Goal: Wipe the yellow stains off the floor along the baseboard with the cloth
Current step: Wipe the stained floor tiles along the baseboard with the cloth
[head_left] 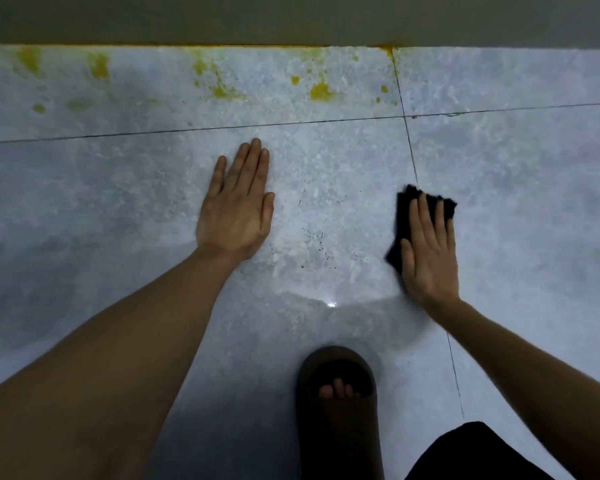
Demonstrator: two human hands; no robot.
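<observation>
The pale tiled floor (499, 188) runs up to the grey baseboard (291, 22), with yellow stains (321, 91) splattered right along that edge, well apart from both hands. The left hand (238, 206) lies flat on the tile, fingers straight and together, holding nothing. The right hand (430, 247) presses flat, fingers straight, on a small black cloth (404, 216), whose long axis points toward the baseboard, near a slipper (340, 410)
</observation>
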